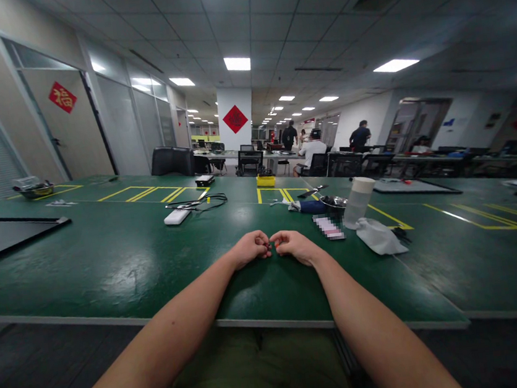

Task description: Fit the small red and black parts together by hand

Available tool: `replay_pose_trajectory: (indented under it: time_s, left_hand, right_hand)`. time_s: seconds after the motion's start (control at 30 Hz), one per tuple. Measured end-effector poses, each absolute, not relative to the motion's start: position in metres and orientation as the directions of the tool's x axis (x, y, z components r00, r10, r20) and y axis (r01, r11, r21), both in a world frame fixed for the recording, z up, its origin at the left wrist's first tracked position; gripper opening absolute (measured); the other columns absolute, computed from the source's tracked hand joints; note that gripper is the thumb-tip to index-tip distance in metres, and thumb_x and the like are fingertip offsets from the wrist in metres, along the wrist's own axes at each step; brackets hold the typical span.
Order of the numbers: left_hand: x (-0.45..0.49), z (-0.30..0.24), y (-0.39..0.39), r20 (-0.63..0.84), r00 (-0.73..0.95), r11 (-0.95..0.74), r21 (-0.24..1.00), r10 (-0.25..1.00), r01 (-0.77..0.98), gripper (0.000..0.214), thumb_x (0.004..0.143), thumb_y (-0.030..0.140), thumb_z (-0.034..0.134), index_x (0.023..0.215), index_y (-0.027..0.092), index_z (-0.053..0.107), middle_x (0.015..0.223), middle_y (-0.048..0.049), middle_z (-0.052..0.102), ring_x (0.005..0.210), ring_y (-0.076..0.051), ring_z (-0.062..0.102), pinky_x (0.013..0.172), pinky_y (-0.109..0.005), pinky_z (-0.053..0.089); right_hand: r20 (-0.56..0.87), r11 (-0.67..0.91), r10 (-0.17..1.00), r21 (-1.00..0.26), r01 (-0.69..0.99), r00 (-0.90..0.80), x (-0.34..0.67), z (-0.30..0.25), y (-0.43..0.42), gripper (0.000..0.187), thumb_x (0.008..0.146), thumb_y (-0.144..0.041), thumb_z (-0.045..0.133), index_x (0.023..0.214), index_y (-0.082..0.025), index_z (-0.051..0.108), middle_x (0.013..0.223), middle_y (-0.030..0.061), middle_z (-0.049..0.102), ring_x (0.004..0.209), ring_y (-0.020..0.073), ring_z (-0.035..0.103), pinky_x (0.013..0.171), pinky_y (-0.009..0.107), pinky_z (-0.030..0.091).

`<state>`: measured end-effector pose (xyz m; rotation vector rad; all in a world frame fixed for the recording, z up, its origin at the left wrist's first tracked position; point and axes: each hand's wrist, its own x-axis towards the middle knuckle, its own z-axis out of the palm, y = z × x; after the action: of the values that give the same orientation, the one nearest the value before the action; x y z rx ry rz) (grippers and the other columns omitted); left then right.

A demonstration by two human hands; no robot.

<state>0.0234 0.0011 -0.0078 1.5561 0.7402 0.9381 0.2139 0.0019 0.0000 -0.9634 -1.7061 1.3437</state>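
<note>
Both forearms rest over the front edge of a green table. My left hand is closed, its fingers curled around something small and dark reddish that I cannot make out. Close beside it, almost touching, my right hand has its thumb and forefinger pinched together. A tiny spot of red shows at those fingertips, too small to name. Right of my right hand lies a flat pinkish item, blurred out by pixels.
A white power bank with a black cable lies left. To the right are a translucent bottle, a white pouch, a metal bowl and a blue rolled item. A yellow box stands behind. People are in the background.
</note>
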Motion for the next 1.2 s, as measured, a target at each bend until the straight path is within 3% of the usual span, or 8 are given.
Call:
replay_pose_trajectory:
  time_s: [0.57, 0.87, 1.03, 1.2]
  left_hand:
    - [0.024, -0.003, -0.003, 0.168, 0.493, -0.19, 0.982, 0.854, -0.007, 0.02, 0.064, 0.001, 0.06, 0.081, 0.011, 0.058, 0.069, -0.0026, 0.065, 0.057, -0.008, 0.059, 0.057, -0.02, 0.046]
    - [0.023, 0.004, -0.01, 0.144, 0.442, -0.212, 0.971, 0.885, 0.108, 0.016, 0.07, 0.011, 0.063, 0.086, 0.013, 0.062, 0.062, 0.0016, 0.061, 0.05, -0.007, 0.056, 0.05, -0.017, 0.043]
    - [0.024, 0.004, -0.011, 0.112, 0.446, -0.141, 0.99, 0.888, 0.031, 0.017, 0.073, 0.011, 0.06, 0.09, 0.013, 0.06, 0.067, -0.0005, 0.062, 0.057, -0.009, 0.06, 0.06, -0.021, 0.049]
    - [0.024, -0.003, -0.006, 0.143, 0.431, -0.152, 0.988, 0.891, -0.012, 0.029, 0.068, 0.004, 0.062, 0.094, 0.013, 0.057, 0.07, 0.0005, 0.061, 0.057, -0.009, 0.06, 0.06, -0.022, 0.05]
  right_hand:
    - [0.102, 0.159, 0.901, -0.982, 0.102, -0.421, 0.212, 0.005, -0.005, 0.025, 0.053, -0.01, 0.066, 0.078, -0.015, 0.064, 0.069, -0.0013, 0.063, 0.062, 0.011, 0.056, 0.058, 0.022, 0.041]
    - [0.094, 0.175, 0.914, -0.969, 0.174, -0.394, 0.215, 0.004, -0.001, 0.019, 0.064, -0.026, 0.07, 0.078, -0.014, 0.066, 0.059, -0.0008, 0.06, 0.051, 0.0089, 0.052, 0.052, 0.021, 0.044]
    - [0.05, 0.127, 0.919, -0.977, 0.174, -0.391, 0.215, 0.002, 0.001, 0.02, 0.067, -0.028, 0.07, 0.08, -0.013, 0.066, 0.06, 0.0013, 0.062, 0.054, 0.0099, 0.056, 0.053, 0.022, 0.047]
    - [0.067, 0.129, 0.911, -0.984, 0.125, -0.407, 0.215, 0.001, -0.001, 0.022, 0.062, -0.019, 0.072, 0.082, -0.013, 0.065, 0.065, 0.0014, 0.063, 0.055, 0.01, 0.058, 0.058, 0.024, 0.049]
